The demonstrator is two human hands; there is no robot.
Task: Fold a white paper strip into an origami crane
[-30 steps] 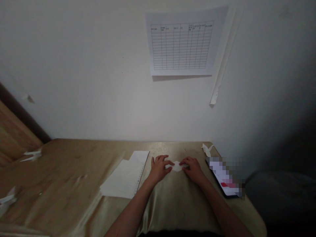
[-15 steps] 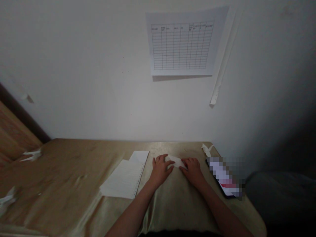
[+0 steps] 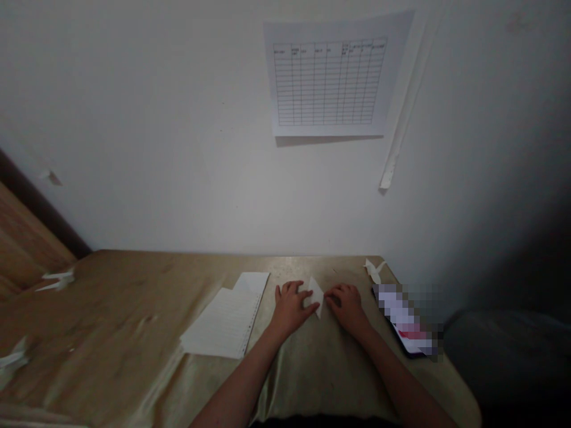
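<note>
A small white folded paper [image 3: 316,295] lies on the cloth-covered table between my hands, its outline pointed at top and bottom. My left hand [image 3: 291,304] holds its left side, thumb near the lower point and fingers spread over the upper left part. At the right corner, my right hand [image 3: 345,304] has thumb and forefinger bent together against the paper's edge. The fingers cover part of the paper.
Left of my hands lie lined notebook sheets [image 3: 223,324]. A phone [image 3: 404,321], partly blurred out, rests at the right edge, below a folded paper bird [image 3: 373,271]. More folded paper pieces [image 3: 57,278] lie far left. A printed table sheet [image 3: 330,83] hangs on the wall.
The paper between my hands has gone from a wide, flat shape to a narrower one with points at top and bottom. My right fingers have drawn in from its right end slightly.
</note>
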